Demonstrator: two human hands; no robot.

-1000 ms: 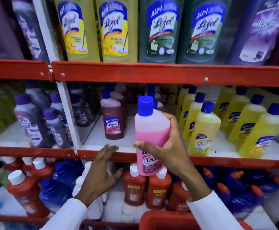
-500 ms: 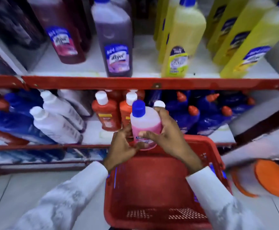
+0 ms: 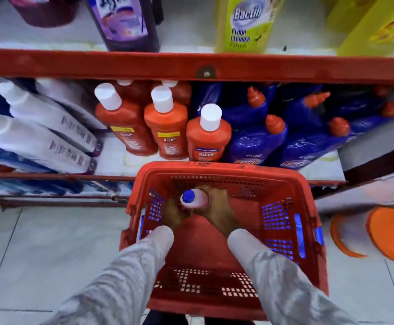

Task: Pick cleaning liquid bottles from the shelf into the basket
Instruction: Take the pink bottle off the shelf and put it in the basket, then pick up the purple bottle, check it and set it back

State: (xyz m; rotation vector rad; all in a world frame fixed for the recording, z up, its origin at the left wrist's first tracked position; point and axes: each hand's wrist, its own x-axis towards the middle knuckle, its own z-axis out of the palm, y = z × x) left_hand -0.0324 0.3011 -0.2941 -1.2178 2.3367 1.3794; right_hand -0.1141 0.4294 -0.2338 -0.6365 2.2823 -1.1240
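A pink bottle with a blue cap point(image 3: 195, 198) stands upright deep inside the red basket point(image 3: 224, 171) on the floor. Both hands reach down into the basket and hold it: my left hand point(image 3: 173, 212) on its left side, my right hand point(image 3: 218, 209) wrapped around its right side. Only the bottle's top and cap show between the hands. Behind the basket, orange bottles with white caps point(image 3: 166, 123) stand on the lowest shelf.
Blue bottles with orange caps point(image 3: 257, 141) and white bottles lying on their sides point(image 3: 43, 139) fill the lowest shelf. A red shelf rail point(image 3: 191, 66) runs above, with purple point(image 3: 125, 22) and yellow bottles point(image 3: 245, 24) on it. Orange-lidded objects point(image 3: 388, 233) lie right of the basket.
The view has tilted down. Both hands have lowered the pink bottle from above the basket's rim to deep inside the basket.
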